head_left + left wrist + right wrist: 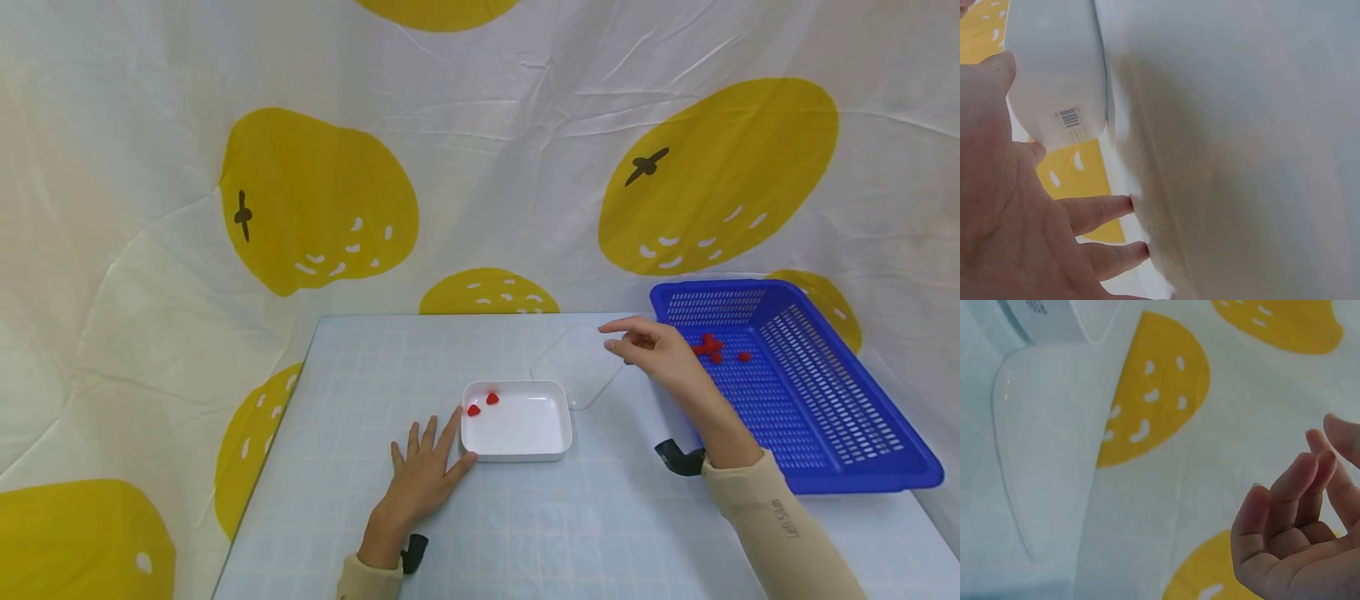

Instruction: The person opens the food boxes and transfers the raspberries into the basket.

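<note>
A shallow white rectangular tray (pixel 525 429) stands mid-table with two small red pieces (pixel 492 398) in its far left corner. My left hand (pixel 422 479) lies with spread fingers at the tray's left side, forefinger and thumb right at its wall. In the left wrist view, the tray's outer wall (pixel 1054 69) carries a barcode. My right hand (pixel 654 352) is raised beside the basket, its fingers loosely bent and thumb apart from the forefinger. Nothing shows between these fingers in the right wrist view. A clear plastic lid (pixel 576 367) lies behind the tray, partly overlapped by it.
A blue slotted basket (pixel 825 400) stands at the table's right side, with several small red pieces (pixel 708 346) near its far left. A white cloth with yellow fruit prints (pixel 322 200) hangs behind the pale blue tabletop (pixel 375 367).
</note>
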A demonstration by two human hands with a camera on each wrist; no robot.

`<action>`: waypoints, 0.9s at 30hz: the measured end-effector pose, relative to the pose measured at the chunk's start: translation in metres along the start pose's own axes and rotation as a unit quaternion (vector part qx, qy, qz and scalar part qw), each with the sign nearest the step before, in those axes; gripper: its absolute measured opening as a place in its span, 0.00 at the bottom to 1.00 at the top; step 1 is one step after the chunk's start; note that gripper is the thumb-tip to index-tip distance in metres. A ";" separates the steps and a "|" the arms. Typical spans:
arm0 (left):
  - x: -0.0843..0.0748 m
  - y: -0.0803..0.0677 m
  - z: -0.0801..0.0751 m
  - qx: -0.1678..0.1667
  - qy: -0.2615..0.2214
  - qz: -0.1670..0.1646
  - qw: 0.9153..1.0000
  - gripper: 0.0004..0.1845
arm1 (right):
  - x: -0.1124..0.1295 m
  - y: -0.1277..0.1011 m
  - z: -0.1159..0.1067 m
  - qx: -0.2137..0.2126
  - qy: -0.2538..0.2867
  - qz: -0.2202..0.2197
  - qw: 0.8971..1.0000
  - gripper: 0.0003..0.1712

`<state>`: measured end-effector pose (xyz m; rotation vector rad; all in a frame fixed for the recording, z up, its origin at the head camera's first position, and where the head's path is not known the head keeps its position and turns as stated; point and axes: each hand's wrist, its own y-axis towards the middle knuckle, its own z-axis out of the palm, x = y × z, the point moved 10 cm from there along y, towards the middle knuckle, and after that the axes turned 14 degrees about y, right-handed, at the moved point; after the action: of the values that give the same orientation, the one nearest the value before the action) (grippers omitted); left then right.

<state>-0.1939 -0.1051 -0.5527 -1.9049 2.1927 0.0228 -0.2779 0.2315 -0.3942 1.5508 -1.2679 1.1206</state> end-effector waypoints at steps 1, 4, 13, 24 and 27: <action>0.000 0.000 0.000 0.000 -0.001 0.000 1.000 0.45 | 0.000 0.001 0.007 0.007 0.003 -0.001 1.000 0.21; 0.000 0.000 0.000 0.000 0.000 0.001 1.000 0.45 | 0.000 0.005 0.027 0.025 0.016 -0.008 1.000 0.19; 0.000 0.000 0.001 -0.001 0.000 0.000 1.000 0.45 | -0.011 0.013 0.085 0.060 0.060 0.003 0.996 0.17; -0.001 0.001 -0.001 -0.002 0.000 0.003 1.000 0.44 | -0.037 0.020 0.152 0.088 0.100 0.001 0.991 0.14; -0.001 0.001 -0.001 -0.001 0.001 0.005 1.000 0.44 | -0.046 0.021 0.167 0.095 0.108 0.012 0.990 0.15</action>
<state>-0.1949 -0.1045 -0.5517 -1.8962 2.2049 0.0253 -0.2806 0.0803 -0.4815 1.5076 -1.0616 1.4180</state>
